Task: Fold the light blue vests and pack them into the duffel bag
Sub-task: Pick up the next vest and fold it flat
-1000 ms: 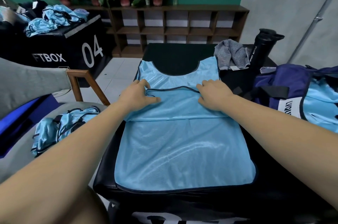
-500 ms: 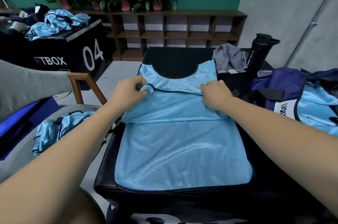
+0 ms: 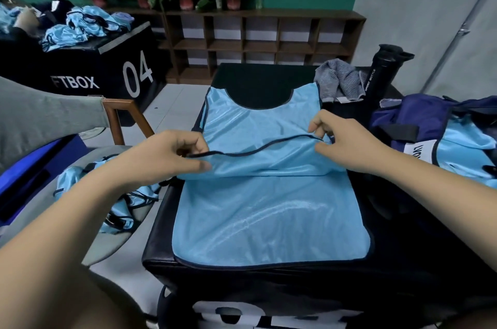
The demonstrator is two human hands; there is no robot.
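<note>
Light blue mesh, the vest [image 3: 269,218] lies flat along the middle of the black padded surface [image 3: 403,226], with its hem at the surface's near edge and its neckline toward the far edge. A fold line crosses it about mid-surface, and the dark-trimmed edge [image 3: 258,150] of the doubled layer is raised just above the cloth. The left hand [image 3: 166,159] pinches the trim's left end between thumb and curled fingers [image 3: 192,143]. The right hand [image 3: 341,140] pinches the right end likewise. To fold well, both ends should probably travel together, level and lightly taut, so the slippery mesh lands square to the surface's edges without a slack belly in the middle; then it can be smoothed flat before the next fold. The navy duffel bag [image 3: 419,116] sits open on the surface's right side, blue fabric already inside.
</note>
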